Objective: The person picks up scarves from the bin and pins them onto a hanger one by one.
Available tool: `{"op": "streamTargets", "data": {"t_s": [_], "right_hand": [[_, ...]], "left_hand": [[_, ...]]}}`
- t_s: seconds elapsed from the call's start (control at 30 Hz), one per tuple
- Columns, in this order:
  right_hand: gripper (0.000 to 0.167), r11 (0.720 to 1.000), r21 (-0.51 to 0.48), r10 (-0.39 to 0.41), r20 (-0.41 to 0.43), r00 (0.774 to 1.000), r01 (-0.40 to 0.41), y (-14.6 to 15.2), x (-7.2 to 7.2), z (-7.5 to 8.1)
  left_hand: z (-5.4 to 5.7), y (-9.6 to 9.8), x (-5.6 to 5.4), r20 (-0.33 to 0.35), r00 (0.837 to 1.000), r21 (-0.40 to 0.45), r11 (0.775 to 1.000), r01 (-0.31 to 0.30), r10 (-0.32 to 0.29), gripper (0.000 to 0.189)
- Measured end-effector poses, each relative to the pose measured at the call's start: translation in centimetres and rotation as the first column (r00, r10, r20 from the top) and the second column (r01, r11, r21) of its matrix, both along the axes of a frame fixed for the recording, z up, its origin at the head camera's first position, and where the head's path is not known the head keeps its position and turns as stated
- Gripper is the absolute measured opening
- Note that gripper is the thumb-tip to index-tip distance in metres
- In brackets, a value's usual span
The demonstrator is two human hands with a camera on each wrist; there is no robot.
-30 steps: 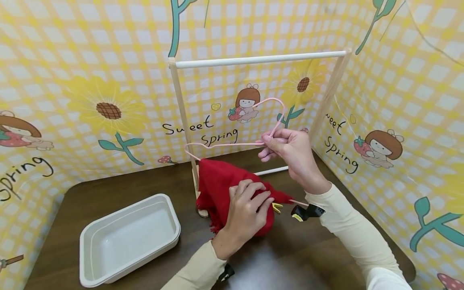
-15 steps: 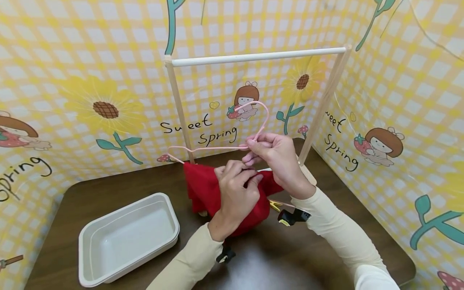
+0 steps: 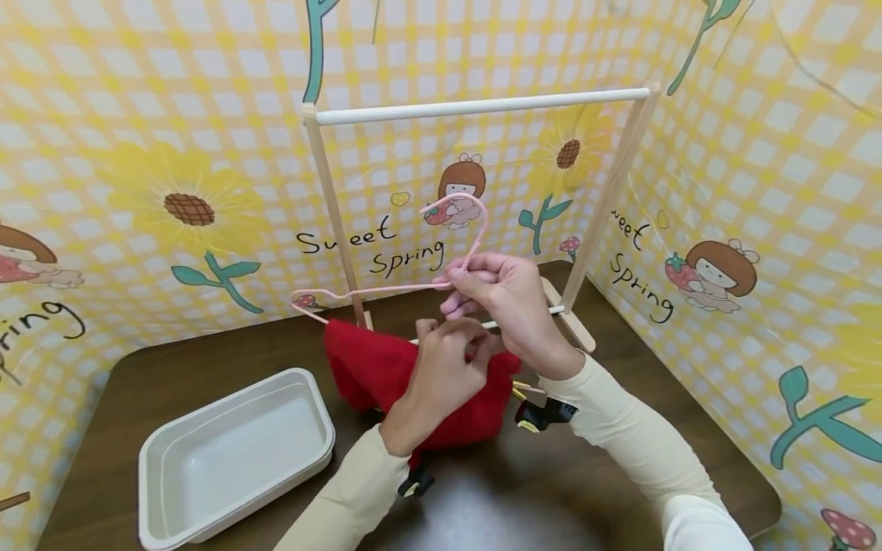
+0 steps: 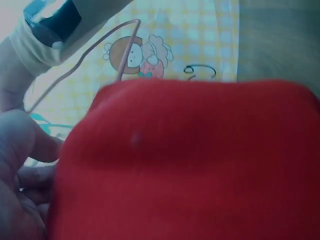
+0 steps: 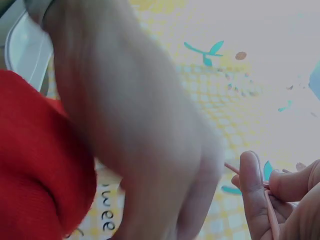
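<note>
A pink hanger (image 3: 386,291) is held up in front of the rack, its hook pointing up. My right hand (image 3: 506,302) pinches it at the base of the hook; the right wrist view shows the thumb and fingers on the wire. A red scarf (image 3: 372,356) is draped over the hanger's lower part, sagging below. My left hand (image 3: 444,371) has curled fingers at the scarf's upper edge and appears to pinch the cloth, though the fingertips are partly hidden. In the right wrist view the left hand is blurred. A yellow clip (image 3: 521,389) shows at the hanger's right end.
A wooden rack with a white top bar (image 3: 482,105) stands at the back of the brown table (image 3: 565,474). At the left sits a white plastic tub (image 3: 237,451). Patterned yellow checked cloth walls (image 3: 207,99) enclose the table behind and on both sides.
Both hands have moved left with the hanger and scarf. The left hand has shifted up along the scarf, closer to the right hand, which keeps its pinch on the hanger.
</note>
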State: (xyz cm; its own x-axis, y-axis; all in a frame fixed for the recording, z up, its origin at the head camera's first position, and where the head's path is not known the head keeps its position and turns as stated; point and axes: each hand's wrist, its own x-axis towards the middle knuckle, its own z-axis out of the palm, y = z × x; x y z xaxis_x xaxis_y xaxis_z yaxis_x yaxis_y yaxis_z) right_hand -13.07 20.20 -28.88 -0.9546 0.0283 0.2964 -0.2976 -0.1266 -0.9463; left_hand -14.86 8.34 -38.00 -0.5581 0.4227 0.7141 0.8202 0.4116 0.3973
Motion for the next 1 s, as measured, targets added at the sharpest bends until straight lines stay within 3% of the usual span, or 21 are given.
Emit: {"op": "streamTargets", "data": {"t_s": [0.13, 0.2, 0.3, 0.4, 0.47, 0.57, 0.67, 0.77, 0.9, 1.0], "right_hand": [[0.016, 1.000, 0.002, -0.014, -0.003, 1.000, 0.014, 0.3, -0.7, -0.1], [0.015, 1.000, 0.001, -0.020, -0.005, 1.000, 0.020, 0.6, -0.7, 0.1], [0.013, 1.000, 0.020, -0.024, -0.012, 1.000, 0.024, 1.2, -0.6, 0.6], [0.012, 0.999, 0.043, -0.027, -0.027, 0.999, 0.028, 1.8, -0.6, 1.3], [0.013, 0.998, 0.056, -0.022, -0.044, 0.999, 0.024, 2.2, -0.7, 1.7], [0.013, 0.997, 0.068, -0.017, -0.062, 0.998, 0.021, 2.6, -0.7, 2.1], [0.013, 0.998, 0.066, -0.014, -0.072, 0.997, 0.018, 3.0, -0.6, 2.2], [0.012, 0.999, 0.047, -0.006, -0.068, 0.998, 0.009, 3.4, -0.5, 2.5], [0.010, 1.000, 0.010, 0.024, -0.065, 0.998, -0.023, 4.0, -0.6, 3.4], [0.007, 0.998, -0.016, 0.054, -0.071, 0.996, -0.055, 4.4, -0.6, 4.8]], "left_hand": [[-0.9, -2.6, 0.4, -0.114, 0.993, -0.033, 0.999, 0.029, -0.033, 0.009], [-1.3, -3.9, 0.4, -0.158, 0.987, -0.003, 1.000, 0.029, -0.029, 0.013], [-1.7, -5.8, 0.3, -0.219, 0.975, 0.166, 0.986, -0.007, 0.044, 0.018], [-1.9, -7.6, 0.0, -0.222, 0.964, 0.357, 0.932, -0.058, 0.146, 0.018], [-2.1, -8.7, -0.2, -0.189, 0.962, 0.397, 0.912, -0.108, 0.196, 0.017], [-2.7, -10.1, -0.1, -0.114, 0.964, 0.352, 0.917, -0.188, 0.242, 0.017], [-3.4, -11.0, 0.2, -0.054, 0.949, 0.299, 0.912, -0.280, 0.309, 0.017], [-3.8, -11.6, 0.0, 0.008, 0.931, 0.308, 0.885, -0.350, 0.365, 0.016], [-3.4, -11.7, -1.0, 0.099, 0.928, 0.371, 0.852, -0.371, 0.360, 0.022], [-2.7, -11.7, -2.0, 0.154, 0.936, 0.377, 0.857, -0.351, 0.316, 0.032]]}}
